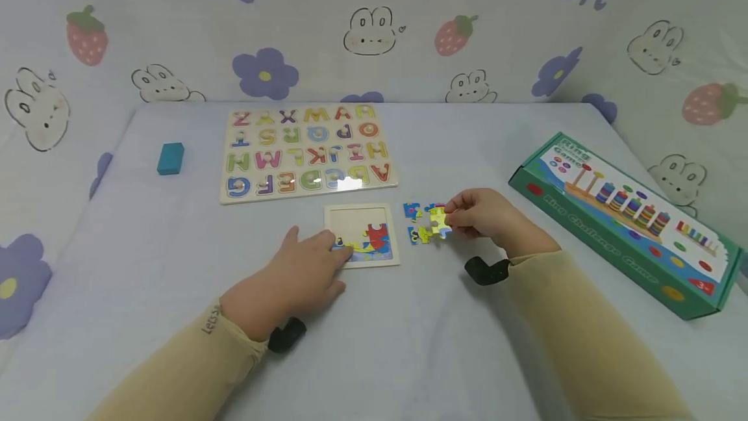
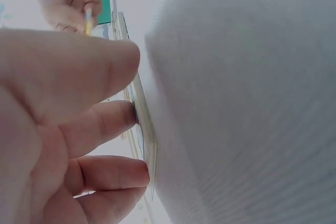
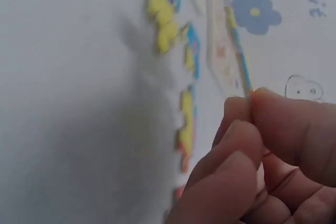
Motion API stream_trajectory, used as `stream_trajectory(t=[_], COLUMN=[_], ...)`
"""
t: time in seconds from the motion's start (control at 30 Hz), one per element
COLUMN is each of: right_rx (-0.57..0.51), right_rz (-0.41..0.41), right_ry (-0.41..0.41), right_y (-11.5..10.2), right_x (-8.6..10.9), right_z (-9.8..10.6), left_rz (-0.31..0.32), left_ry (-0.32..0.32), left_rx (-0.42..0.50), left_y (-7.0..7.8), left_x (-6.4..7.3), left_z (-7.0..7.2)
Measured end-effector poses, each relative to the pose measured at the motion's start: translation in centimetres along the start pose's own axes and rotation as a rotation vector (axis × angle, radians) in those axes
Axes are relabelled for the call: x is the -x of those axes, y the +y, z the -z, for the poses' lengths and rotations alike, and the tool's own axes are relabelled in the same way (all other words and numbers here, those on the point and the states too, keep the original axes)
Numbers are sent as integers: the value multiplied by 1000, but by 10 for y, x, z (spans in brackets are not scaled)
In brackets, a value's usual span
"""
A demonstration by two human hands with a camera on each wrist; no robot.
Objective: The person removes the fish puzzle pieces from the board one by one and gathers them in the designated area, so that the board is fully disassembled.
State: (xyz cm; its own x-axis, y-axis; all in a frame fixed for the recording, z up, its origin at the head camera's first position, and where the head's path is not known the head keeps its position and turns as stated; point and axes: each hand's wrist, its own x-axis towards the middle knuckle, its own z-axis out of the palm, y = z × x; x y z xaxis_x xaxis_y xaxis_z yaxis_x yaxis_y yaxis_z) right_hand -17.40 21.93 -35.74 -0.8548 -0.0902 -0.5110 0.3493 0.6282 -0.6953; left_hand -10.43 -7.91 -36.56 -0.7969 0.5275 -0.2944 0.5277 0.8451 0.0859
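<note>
My right hand [image 1: 485, 219] pinches a jigsaw piece [image 1: 439, 221], mostly yellow, between thumb and fingertips. The right wrist view shows this thin piece [image 3: 240, 51] edge-on, raised off the cloth. Below and beside it lie several loose jigsaw pieces [image 1: 411, 211] in blue and yellow. Just left of them is a small square puzzle tray [image 1: 395, 239] with a pale wooden rim. Joined pieces with a red part [image 1: 376, 237] fill its lower portion; bare wood shows above. My left hand [image 1: 304, 271] rests its extended fingers on the tray's left side, and its fingertips [image 2: 139, 174] touch the edge.
Behind the tray lies a wooden alphabet board [image 1: 274, 193] with knobbed letters. A teal block [image 1: 171, 158] sits at the far left. On the right, a long green game box [image 1: 625, 226] lies at an angle. A printed cloth [image 1: 315, 31] hangs behind the table.
</note>
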Motion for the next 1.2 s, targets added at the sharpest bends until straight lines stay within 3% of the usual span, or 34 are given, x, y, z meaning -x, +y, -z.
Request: stream_trajectory(t=[0.17, 0.4, 0.6, 0.77, 1.03, 1.2], right_rx=[26, 264, 465, 562, 587, 533], right_rz=[-7, -15, 35, 46, 138, 221], right_ry=[4, 85, 151, 175, 231, 186], right_y=[13, 9, 2, -1, -19, -40], right_x=[-1, 0, 3, 5, 14, 18], right_z=[0, -11, -17, -20, -24, -40], left_rz=[-1, -5, -9, -12, -5, 3], left_ry=[5, 19, 29, 31, 30, 13], left_rx=[-1, 1, -9, -9, -1, 9], left_y=[1, 0, -1, -2, -3, -2], left_x=[0, -2, -2, -1, -2, -2], left_z=[0, -3, -3, -3, -3, -3])
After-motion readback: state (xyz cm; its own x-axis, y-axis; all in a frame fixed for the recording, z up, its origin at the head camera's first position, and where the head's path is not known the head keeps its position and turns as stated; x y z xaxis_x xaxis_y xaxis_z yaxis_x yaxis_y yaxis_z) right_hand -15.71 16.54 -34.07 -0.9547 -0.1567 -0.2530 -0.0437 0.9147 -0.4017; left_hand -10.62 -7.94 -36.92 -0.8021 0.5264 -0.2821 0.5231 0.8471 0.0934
